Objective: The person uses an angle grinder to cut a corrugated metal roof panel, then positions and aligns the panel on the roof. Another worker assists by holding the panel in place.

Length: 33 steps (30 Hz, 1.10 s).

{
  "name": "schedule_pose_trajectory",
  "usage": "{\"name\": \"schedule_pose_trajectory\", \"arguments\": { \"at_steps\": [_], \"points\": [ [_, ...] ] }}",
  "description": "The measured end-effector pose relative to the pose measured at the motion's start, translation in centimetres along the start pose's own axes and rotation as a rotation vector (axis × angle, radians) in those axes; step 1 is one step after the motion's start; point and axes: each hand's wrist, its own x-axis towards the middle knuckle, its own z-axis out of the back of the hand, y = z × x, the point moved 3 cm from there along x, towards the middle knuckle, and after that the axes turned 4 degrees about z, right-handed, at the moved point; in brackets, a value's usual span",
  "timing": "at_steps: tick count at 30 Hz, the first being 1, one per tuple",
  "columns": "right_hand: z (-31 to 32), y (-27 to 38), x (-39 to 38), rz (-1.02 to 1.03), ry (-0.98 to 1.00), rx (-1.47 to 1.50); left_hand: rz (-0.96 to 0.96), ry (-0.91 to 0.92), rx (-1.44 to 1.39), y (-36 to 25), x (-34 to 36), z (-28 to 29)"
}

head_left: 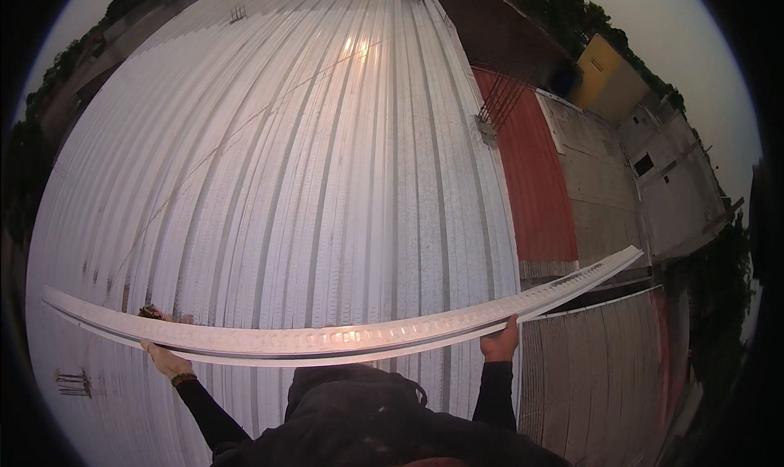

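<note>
A long, narrow metal channel (pixel 343 337), pale and shiny with small dents along its face, spans nearly the whole width of the view in front of my body. The fisheye bends it into a curve. My left hand (pixel 167 361), with a band at the wrist, grips its near edge left of the middle. Toward the right part of the channel, my right hand (pixel 500 342) is closed round the same edge. The fingers of both hands are partly hidden by the channel. Both sleeves are black.
Under me a ribbed, pale metal roof (pixel 327 181) runs far ahead. Bare rebar (pixel 498 104) rises at its right edge, and more rebar (pixel 73 383) sticks up at the left. Beyond the right edge lie a lower red roof (pixel 531 173) and a grey corrugated roof (pixel 588 377).
</note>
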Motion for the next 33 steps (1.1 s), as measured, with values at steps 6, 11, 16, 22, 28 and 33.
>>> {"name": "schedule_pose_trajectory", "arguments": {
  "at_steps": [6, 11, 16, 22, 28, 33],
  "points": [
    [-9.4, -6.5, 11.2, -0.037, -0.024, 0.063, -0.130, -0.159, 0.039, 7.5, 17.3, -9.4],
    [-14.7, -6.2, 20.7, 0.145, -0.316, 0.046, 0.057, 0.024, -0.099, 13.1, 22.3, -34.8],
    [-21.6, -3.3, 26.1, 0.229, -0.311, -0.015, 0.157, 0.210, -0.116, 14.5, 29.1, -56.0],
    [-29.8, -2.5, 33.5, 0.316, -0.472, 0.059, 0.120, 0.420, -0.096, 19.4, 33.5, -80.4],
    [-34.8, -4.2, 46.5, 0.341, -0.661, 0.002, 0.205, 0.446, -0.138, 28.0, 35.6, -100.9],
    [-40.0, -4.1, 58.7, 0.361, -0.555, -0.410, 0.190, 0.406, -0.059, 29.2, 37.4, -114.2]
  ]
}}
